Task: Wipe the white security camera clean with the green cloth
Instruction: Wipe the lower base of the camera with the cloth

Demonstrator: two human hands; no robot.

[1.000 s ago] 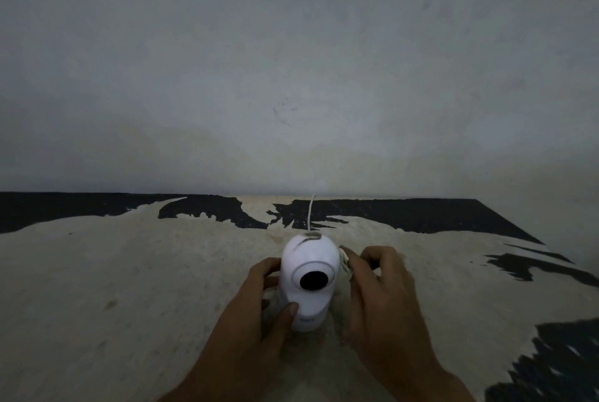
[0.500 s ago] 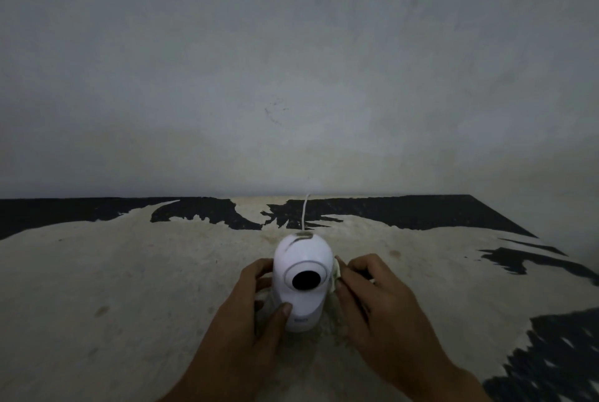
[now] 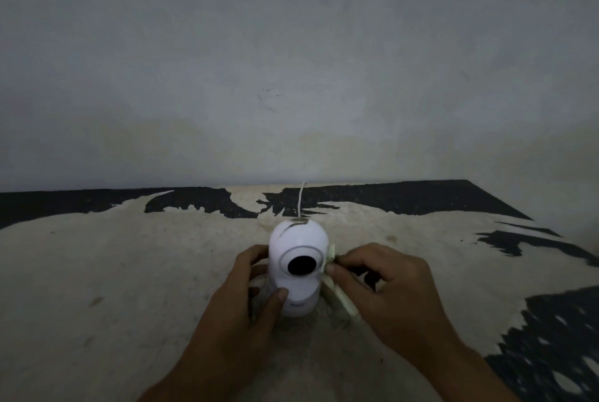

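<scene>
The white security camera (image 3: 296, 259) stands upright on the worn tabletop (image 3: 129, 272), its dark round lens facing me and dirt smears on its top. My left hand (image 3: 246, 301) grips its lower body, thumb across the front of the base. My right hand (image 3: 385, 285) pinches a pale green cloth (image 3: 338, 291) and presses it against the camera's right side. Most of the cloth is hidden under the fingers.
A thin white cable (image 3: 301, 199) runs from behind the camera to the grey wall (image 3: 291, 61). The tabletop has peeling black patches along the back edge (image 3: 405, 199) and at the right (image 3: 551, 353).
My right hand has shifted slightly outward and down along the camera's right side, showing more of the cloth. My left hand keeps its grip and the camera stays upright.
</scene>
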